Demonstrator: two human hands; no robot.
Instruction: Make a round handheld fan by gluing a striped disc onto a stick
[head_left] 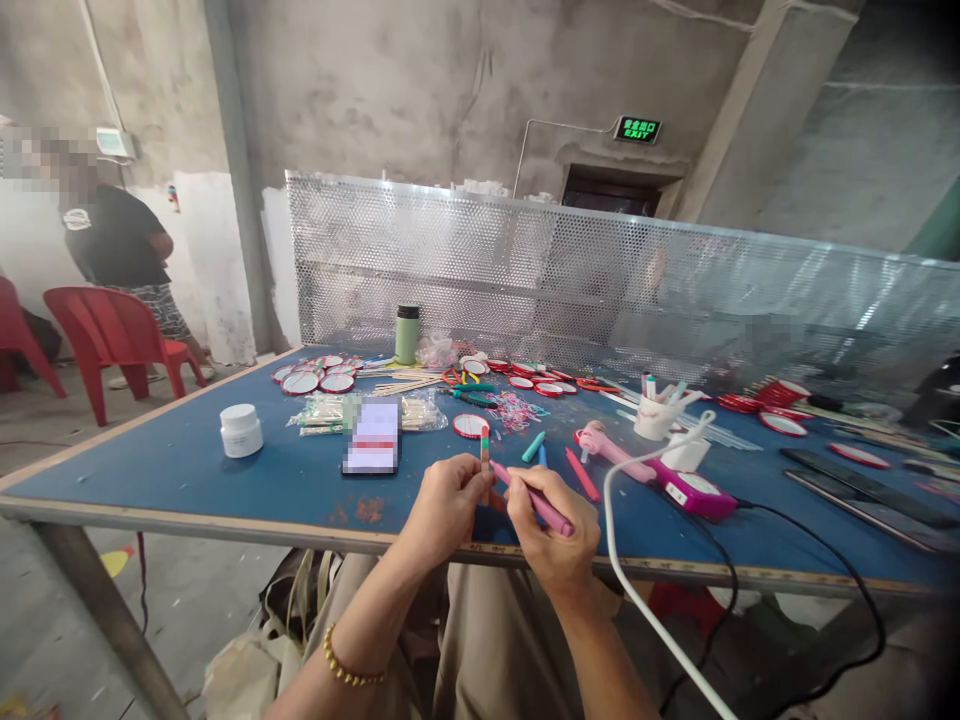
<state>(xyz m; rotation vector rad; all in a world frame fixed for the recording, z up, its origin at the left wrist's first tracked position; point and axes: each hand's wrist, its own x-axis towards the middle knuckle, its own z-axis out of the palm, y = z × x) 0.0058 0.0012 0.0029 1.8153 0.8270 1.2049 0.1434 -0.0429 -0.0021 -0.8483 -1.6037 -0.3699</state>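
My left hand (448, 507) pinches a small flat wooden stick (485, 448) upright, with red and green bands coloured near its top. In my right hand (553, 555) is a pink marker (553, 514), its tip at the stick beside my left fingers. Just beyond lies a round white disc with a red rim (471, 427). A teal marker (534, 447), a blue marker (543, 457) and a red marker (582, 475) rest to the right of it. The lower part of the stick is hidden by my fingers.
On the blue table (300, 500) are a phone (386, 440), white jar (241, 432), bagged sticks (319, 412), pliers (474, 397), coloured bands (517, 410), a pink glue gun (619, 455) and a pen cup (652, 420). A white cable (611, 540) crosses the right front edge. A person (116, 235) stands far left.
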